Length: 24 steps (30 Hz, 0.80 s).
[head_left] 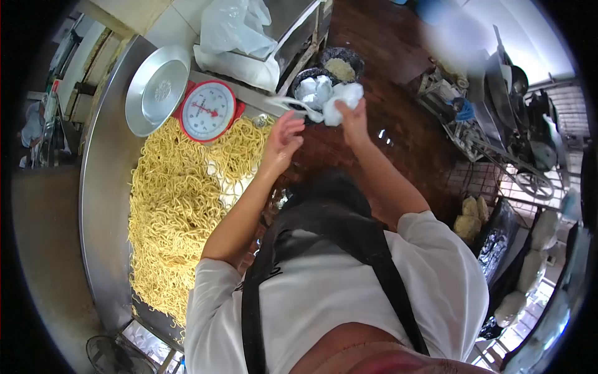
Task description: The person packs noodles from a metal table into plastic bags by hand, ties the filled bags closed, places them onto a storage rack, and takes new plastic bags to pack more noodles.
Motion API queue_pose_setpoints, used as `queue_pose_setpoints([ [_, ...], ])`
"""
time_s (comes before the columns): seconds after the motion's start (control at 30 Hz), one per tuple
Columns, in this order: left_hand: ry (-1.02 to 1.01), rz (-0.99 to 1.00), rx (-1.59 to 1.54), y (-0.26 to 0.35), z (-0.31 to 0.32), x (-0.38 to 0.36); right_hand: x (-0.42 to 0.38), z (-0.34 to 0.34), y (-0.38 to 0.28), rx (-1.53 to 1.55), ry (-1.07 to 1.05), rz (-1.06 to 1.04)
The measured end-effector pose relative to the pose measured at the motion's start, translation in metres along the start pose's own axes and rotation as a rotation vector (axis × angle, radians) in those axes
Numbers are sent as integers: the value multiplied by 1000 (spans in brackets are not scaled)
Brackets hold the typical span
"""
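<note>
My right hand point(355, 124) is closed on a crumpled white plastic bag point(342, 103), held out over the floor. A thin white strip point(289, 101) trails from the bag toward the left. Beneath that strip, my left hand point(285, 142) has its fingers apart and nothing in its palm. Close to the left hand lies a big heap of yellow noodles point(180, 206) in a metal tray. A red-rimmed dial scale point(208, 111) stands at the far end of the heap, with a round metal pan point(159, 90) beside it.
Two dark tubs stand on the floor beyond my hands, one with white plastic point(313, 90) in it, the other with pale bits point(340, 70). A clear plastic bag point(237, 28) rests on the metal stand at the back. Cluttered metal racks point(498, 124) line the right side.
</note>
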<state>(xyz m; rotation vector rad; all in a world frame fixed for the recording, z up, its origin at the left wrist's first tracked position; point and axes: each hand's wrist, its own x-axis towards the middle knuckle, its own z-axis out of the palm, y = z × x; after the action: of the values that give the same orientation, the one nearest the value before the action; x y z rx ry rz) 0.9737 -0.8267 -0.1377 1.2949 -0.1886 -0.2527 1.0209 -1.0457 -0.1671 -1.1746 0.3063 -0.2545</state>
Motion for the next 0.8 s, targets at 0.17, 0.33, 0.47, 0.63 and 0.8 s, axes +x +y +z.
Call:
queue_pose_setpoints([
  [0.17,236,-85,41,-8,-48,39,149,-15,-8,-100,115,-111],
  [0.33,590,-170,107,-5,-57,119,326,-56,43,-498,164,90],
  [0.47,960,-176,395,-16,-63,239,459,-79,122,-990,333,236],
  [0.63,1160,68,162,-41,-107,378,522,-38,151,-1047,54,-79],
  [0.8,1106,228,-35,10,-150,380,411,127,58,-401,-498,-346],
])
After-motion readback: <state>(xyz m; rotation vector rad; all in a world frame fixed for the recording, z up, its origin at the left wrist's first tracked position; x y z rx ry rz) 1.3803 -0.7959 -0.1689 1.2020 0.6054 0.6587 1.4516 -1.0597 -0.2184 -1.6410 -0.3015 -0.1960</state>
